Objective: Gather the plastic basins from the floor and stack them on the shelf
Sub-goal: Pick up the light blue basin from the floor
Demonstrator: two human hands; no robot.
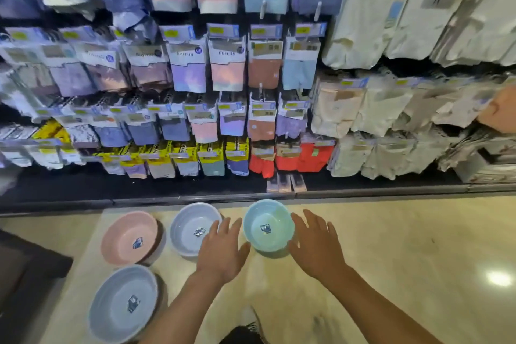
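Note:
Several plastic basins lie on the shiny floor. A light green basin [268, 227] sits nearest the shelf base, between my hands. To its left are a pale blue-grey basin [191, 227] and a pink basin [129, 237]. A larger blue-grey basin [122, 303] rests closer to me at the lower left. My left hand [222, 250] is open with fingers spread, just left of the green basin and overlapping the edge of the blue-grey one. My right hand [314, 243] is open at the green basin's right rim. Neither hand grips anything.
A black display wall [195, 184] hung with packaged clothing fills the view ahead, its low base ledge just behind the basins. A dark object [25, 268] stands at the left edge. My shoe [251, 321] shows at the bottom. Bare floor [405, 246] spreads to the right.

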